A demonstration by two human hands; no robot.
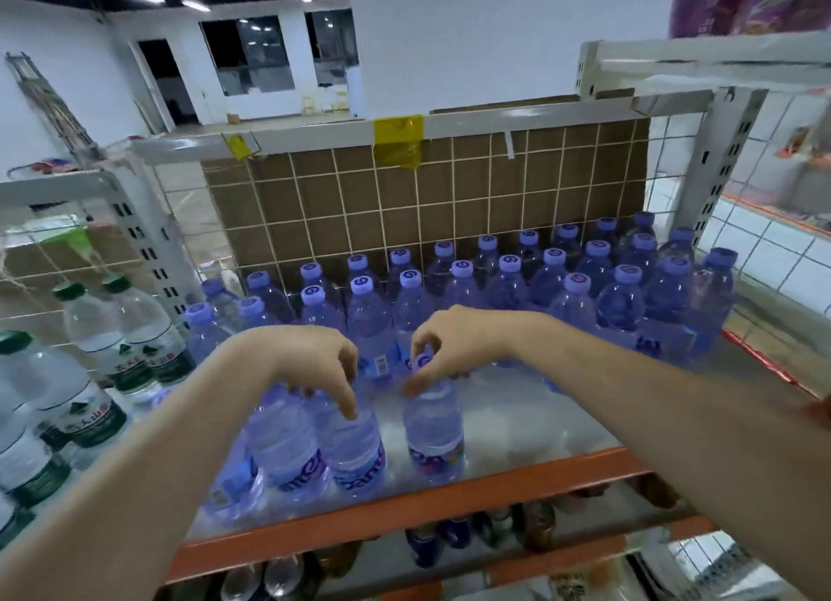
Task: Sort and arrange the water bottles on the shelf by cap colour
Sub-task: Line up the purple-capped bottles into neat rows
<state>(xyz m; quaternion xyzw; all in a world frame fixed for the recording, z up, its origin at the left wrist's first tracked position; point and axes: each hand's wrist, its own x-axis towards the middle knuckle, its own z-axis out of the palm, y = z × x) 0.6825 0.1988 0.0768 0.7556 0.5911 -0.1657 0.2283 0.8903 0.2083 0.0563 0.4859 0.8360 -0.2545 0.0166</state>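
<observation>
Several purple-capped water bottles (508, 286) stand in rows at the back of the shelf (517, 425). Near the front edge my left hand (310, 362) grips the tops of two purple bottles (323, 447) that stand side by side; their caps are hidden under my fingers. My right hand (449, 344) pinches the cap of a single purple bottle (435, 434) standing just to the right of them. On the left, several clear bottles with green caps (121, 330) stand on the neighbouring shelf section.
A wire grid backed by cardboard (427, 200) closes the shelf's rear. The orange front rail (404, 506) runs below the bottles, with dark bottles (449, 537) on the lower shelf. A grey upright post (719, 160) stands at the right; bare shelf surface lies front right.
</observation>
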